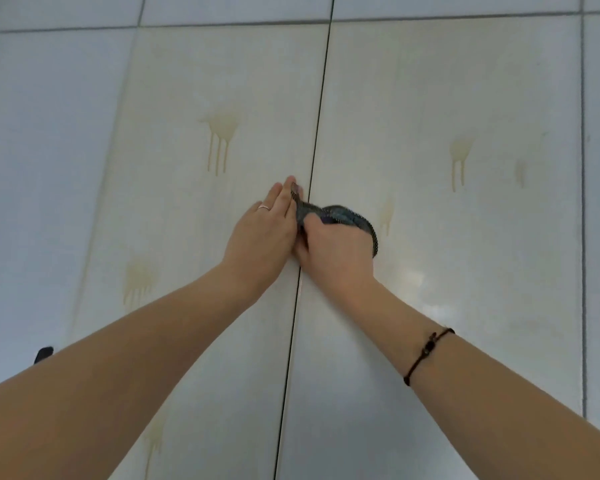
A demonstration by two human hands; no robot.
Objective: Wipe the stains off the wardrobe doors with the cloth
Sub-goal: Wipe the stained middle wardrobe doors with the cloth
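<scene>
You face two pale, glossy wardrobe doors split by a dark seam [321, 98]. The left door [194, 64] carries yellowish drip stains, one low [137, 275] and one higher [220, 133]. At the seam, your left hand [262, 233] lays straight fingers against the end of the dark cloth [343, 218]. Your right hand [336, 251] grips the bunched cloth with curled fingers. More drips [459, 154] mark the right door [447, 64]. A black cord [426, 355] circles your right wrist.

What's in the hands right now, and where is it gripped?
The right hand grips the cloth round its bunched part. The left hand touches one end with straight fingers; whether it pinches cannot be told.
</scene>
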